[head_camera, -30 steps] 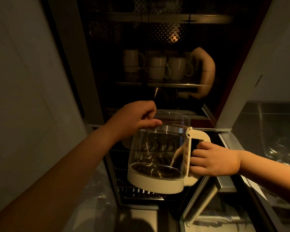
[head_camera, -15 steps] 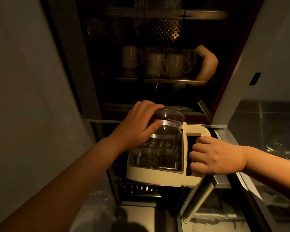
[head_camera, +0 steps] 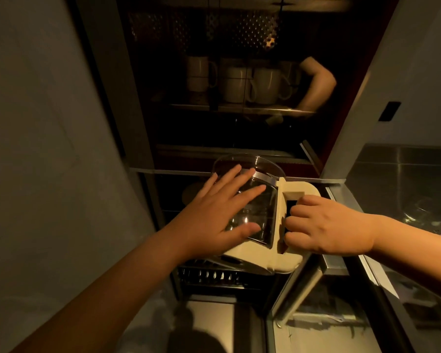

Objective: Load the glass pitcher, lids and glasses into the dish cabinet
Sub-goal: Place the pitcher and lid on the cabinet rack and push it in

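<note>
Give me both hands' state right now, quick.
Left hand: open, fingers straight, palm resting against the glass pitcher.
Right hand: closed, fingers curled round the pitcher's cream handle.

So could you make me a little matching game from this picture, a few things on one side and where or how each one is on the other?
Things:
1. left hand
2. right hand
3. white mugs
4. glass pitcher

States:
a. standing on the upper shelf
b. wrapped round the cream handle
c. tilted above the lower rack
d. laid flat on the glass, fingers straight

Pairs: 1-d, 2-b, 3-a, 4-c
</note>
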Demonstrator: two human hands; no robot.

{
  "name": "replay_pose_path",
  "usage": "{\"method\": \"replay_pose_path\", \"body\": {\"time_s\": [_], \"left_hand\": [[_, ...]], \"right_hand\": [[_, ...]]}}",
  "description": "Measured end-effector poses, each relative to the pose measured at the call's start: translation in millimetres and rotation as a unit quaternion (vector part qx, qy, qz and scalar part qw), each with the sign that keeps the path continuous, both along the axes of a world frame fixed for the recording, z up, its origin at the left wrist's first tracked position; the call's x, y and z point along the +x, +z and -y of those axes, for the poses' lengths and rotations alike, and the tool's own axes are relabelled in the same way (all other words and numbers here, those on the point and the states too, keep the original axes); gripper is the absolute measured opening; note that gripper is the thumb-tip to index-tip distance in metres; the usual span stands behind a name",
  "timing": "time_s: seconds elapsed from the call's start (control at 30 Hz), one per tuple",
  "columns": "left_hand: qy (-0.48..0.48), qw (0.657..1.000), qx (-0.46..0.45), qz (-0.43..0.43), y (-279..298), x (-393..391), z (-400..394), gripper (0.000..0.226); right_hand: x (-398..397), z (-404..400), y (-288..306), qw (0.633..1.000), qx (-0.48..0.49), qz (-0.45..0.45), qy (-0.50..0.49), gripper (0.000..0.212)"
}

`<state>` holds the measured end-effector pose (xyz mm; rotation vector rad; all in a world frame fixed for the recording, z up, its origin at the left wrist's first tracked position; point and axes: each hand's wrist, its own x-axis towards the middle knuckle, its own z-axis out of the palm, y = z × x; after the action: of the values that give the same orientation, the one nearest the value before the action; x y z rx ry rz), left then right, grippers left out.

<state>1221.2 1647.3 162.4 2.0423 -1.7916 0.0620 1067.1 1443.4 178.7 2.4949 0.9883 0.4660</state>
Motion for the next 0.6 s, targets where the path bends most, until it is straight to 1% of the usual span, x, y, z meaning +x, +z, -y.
{"method": "replay_pose_path", "body": {"time_s": [0.13, 0.23, 0.3, 0.4, 0.47, 0.6], "left_hand": [[0.009, 1.000, 0.025, 0.014, -6, -5, -8, 0.070], [0.014, 0.999, 0.038, 0.015, -6, -6, -11, 0.071], [0.014, 0.999, 0.036, 0.001, -5, -4, -12, 0.070], [0.025, 0.999, 0.027, 0.013, -5, -2, -14, 0.068], [0.040, 0.999, 0.019, 0.027, -7, -4, -15, 0.069], [0.068, 0.997, -0.001, 0.037, -13, -11, -16, 0.068]], "right_hand": [[3, -4, -2, 0.999, 0.032, -0.014, -0.019, 0.029], [5, -8, -1, 0.997, 0.054, -0.022, -0.041, 0.022], [6, -12, 0, 0.994, 0.080, -0.035, -0.062, 0.021], [9, -20, -4, 0.987, 0.116, -0.045, -0.102, 0.034], [11, -24, -7, 0.982, 0.136, -0.049, -0.119, 0.038], [10, -28, -14, 0.968, 0.195, -0.070, -0.142, 0.034]]}}
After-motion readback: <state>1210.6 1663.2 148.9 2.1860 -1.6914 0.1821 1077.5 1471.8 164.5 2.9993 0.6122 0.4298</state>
